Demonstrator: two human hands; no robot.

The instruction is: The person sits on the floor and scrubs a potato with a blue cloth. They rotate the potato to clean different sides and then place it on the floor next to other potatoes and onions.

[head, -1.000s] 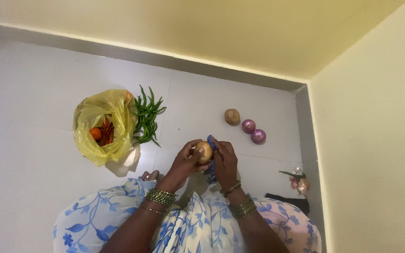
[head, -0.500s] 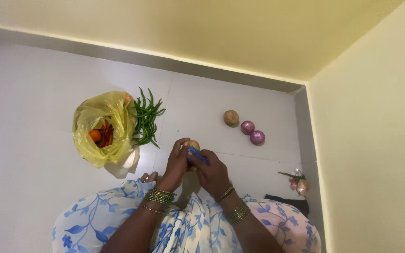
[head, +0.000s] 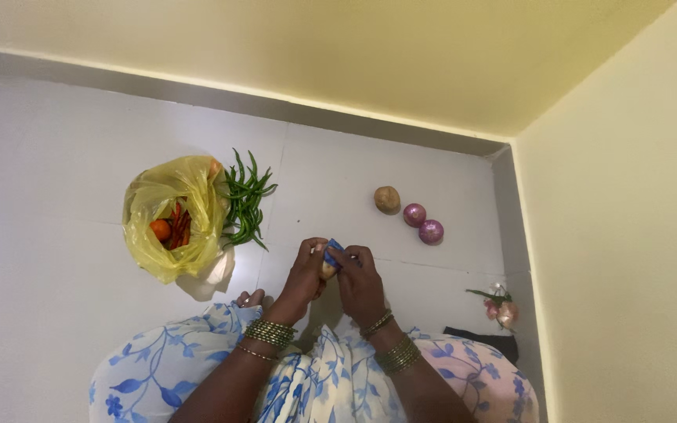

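Blue peeler (head: pixel 333 254) now sits higher on the potato (head: pixel 327 269) than half a second ago, and we note the right hand (head: pixel 360 282) has shifted slightly rightward. Our left hand (head: pixel 305 274) is clamped around the potato; the right is closed on the peeler. Both wrists are bent inward, above the floor (head: pixel 338 180) tiles.
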